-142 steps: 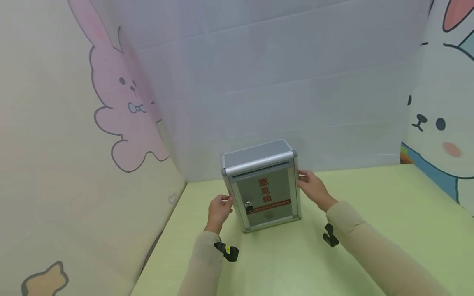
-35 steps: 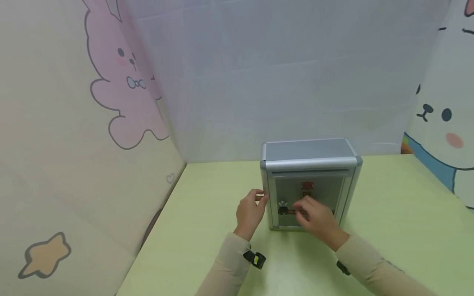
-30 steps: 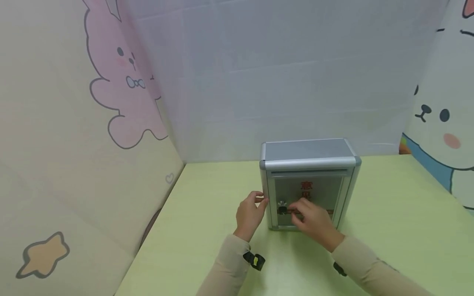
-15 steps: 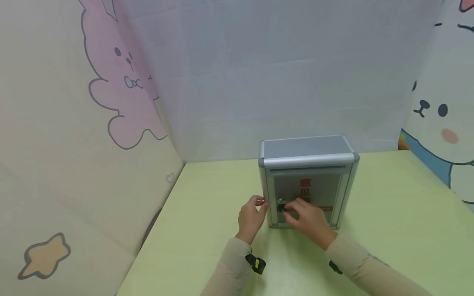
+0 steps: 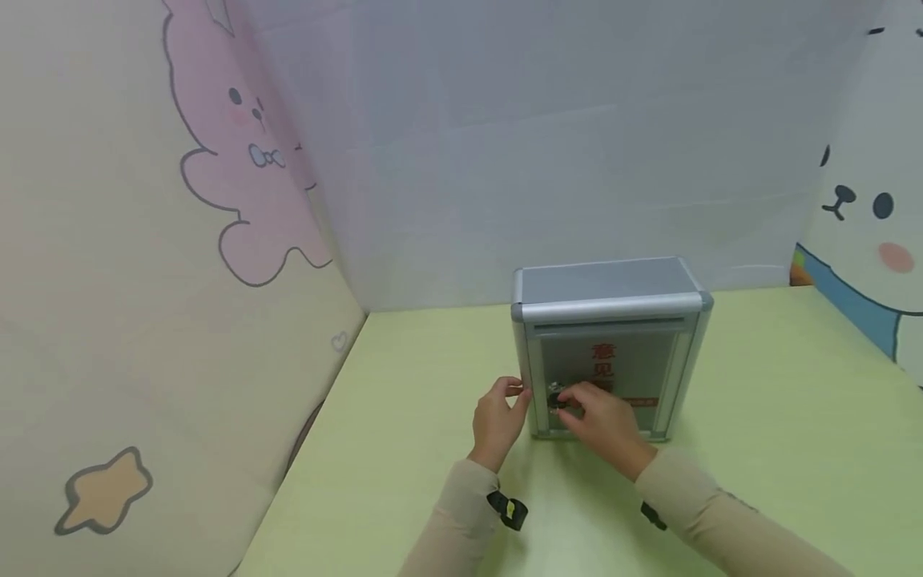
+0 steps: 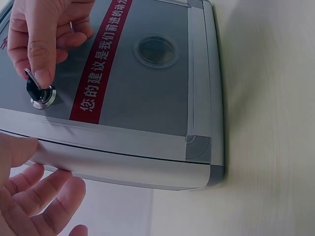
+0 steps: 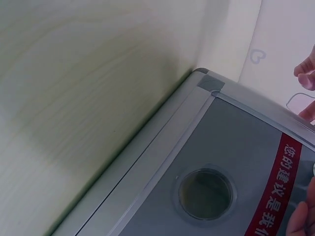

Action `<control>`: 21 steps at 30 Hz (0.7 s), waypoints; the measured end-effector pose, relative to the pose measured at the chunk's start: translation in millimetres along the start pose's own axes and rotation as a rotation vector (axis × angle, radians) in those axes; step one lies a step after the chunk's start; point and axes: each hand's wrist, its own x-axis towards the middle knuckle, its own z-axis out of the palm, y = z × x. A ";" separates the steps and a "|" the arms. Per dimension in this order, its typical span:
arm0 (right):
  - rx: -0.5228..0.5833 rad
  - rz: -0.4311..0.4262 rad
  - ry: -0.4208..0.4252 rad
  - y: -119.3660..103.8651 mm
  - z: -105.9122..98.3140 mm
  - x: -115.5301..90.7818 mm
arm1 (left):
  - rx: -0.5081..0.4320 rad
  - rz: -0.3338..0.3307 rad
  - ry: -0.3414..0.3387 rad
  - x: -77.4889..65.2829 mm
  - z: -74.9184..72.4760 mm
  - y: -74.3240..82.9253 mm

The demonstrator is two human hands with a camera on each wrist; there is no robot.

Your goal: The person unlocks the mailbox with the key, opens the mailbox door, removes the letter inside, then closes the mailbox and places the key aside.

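A silver-grey metal box (image 5: 620,308) with a slot near its top and red characters stands upright on the table. My right hand (image 5: 606,421) is at its front and pinches a black-headed key (image 6: 34,91) between thumb and fingers. That key sits in the round silver lock (image 6: 45,102) on the door's left side. My left hand (image 5: 497,421) rests its thumb and fingertips against the box's left side, fingers loosely bent. In the right wrist view only the edge of my right hand (image 7: 302,216) shows, and the key is out of sight.
The pale green table (image 5: 418,385) extends around the box. Behind it hangs a light wall sheet (image 5: 505,160), and a cartoon-printed sheet (image 5: 144,280) borders the left. The box door has a round clear window (image 6: 156,50) and a red strip (image 6: 101,64).
The box has shifted right and turned squarer to me. My right hand left its right side, came across the front and took the key. My left hand stays at the left side.
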 end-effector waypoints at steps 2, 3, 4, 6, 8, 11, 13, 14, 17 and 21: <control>0.002 0.052 -0.025 -0.9 -0.7 0.7 | -0.004 0.006 0.004 -0.1 0.4 1.8; 0.003 0.067 -0.035 -1.1 -0.9 0.9 | -0.005 0.007 0.004 -0.4 0.2 2.7; 0.005 0.077 -0.041 -1.2 -0.8 1.1 | -0.003 0.007 0.005 -0.6 0.0 3.0; 0.021 0.080 -0.047 -1.4 -0.3 1.2 | 0.002 0.005 0.007 -0.9 -0.6 3.0; 0.033 0.065 -0.035 -0.4 0.0 0.4 | 0.002 0.006 0.006 -1.0 -0.2 3.0; 0.022 0.011 0.009 1.3 1.3 -0.9 | -0.001 0.015 0.006 -0.2 0.3 1.6; 0.009 -0.032 0.050 3.4 2.8 -1.6 | -0.008 0.021 0.005 0.7 0.5 0.9; -0.001 -0.051 0.071 4.4 3.4 -2.0 | -0.011 0.027 0.007 1.0 0.6 0.4; -0.004 -0.084 0.130 6.0 5.3 -2.1 | -0.019 0.035 0.010 1.7 1.1 -0.5; -0.039 -0.088 0.192 5.8 7.4 -0.9 | -0.020 0.045 0.011 1.7 2.0 -0.9</control>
